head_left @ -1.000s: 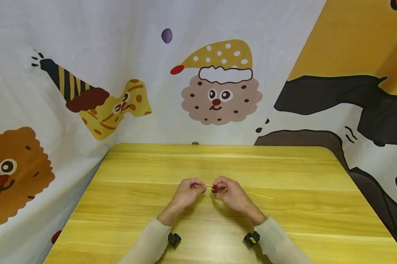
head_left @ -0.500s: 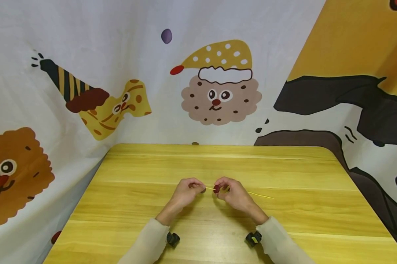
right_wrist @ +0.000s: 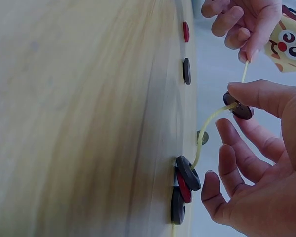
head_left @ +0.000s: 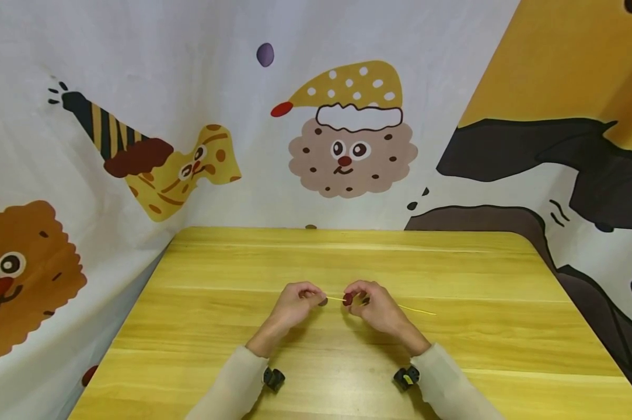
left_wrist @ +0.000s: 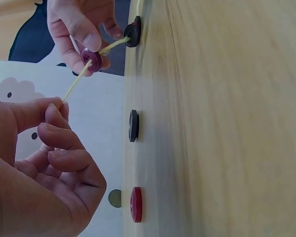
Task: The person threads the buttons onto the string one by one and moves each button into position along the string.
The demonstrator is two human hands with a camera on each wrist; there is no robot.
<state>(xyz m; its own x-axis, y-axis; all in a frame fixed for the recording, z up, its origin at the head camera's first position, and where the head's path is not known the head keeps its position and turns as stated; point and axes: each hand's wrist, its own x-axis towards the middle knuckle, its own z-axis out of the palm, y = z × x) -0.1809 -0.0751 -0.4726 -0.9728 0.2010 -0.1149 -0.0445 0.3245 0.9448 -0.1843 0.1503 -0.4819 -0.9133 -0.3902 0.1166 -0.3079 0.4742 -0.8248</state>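
My left hand [head_left: 297, 304] pinches one end of a yellow string [left_wrist: 77, 82] between thumb and index finger. Facing it, my right hand [head_left: 377, 307] pinches a dark red button [left_wrist: 91, 60] by its edge, and the string passes through this button. Further along the same string, below the right hand, sit several threaded buttons: a black button [right_wrist: 188, 173], a red button [right_wrist: 183, 187] and another dark button [right_wrist: 177, 206]. A short stretch of string runs taut between the two hands. Its other end [head_left: 419, 311] trails over the table, right of the right hand.
A loose black button [left_wrist: 133, 126] and a loose red button [left_wrist: 136, 204] rest on the wooden table [head_left: 216, 350]. Behind the table hangs a white cloth [head_left: 252, 192] printed with cartoon figures. Both wrists wear a small dark camera.
The right hand has shifted slightly to the right with the dark red button, widening the gap between the hands. More string shows between them. The left hand has barely moved.
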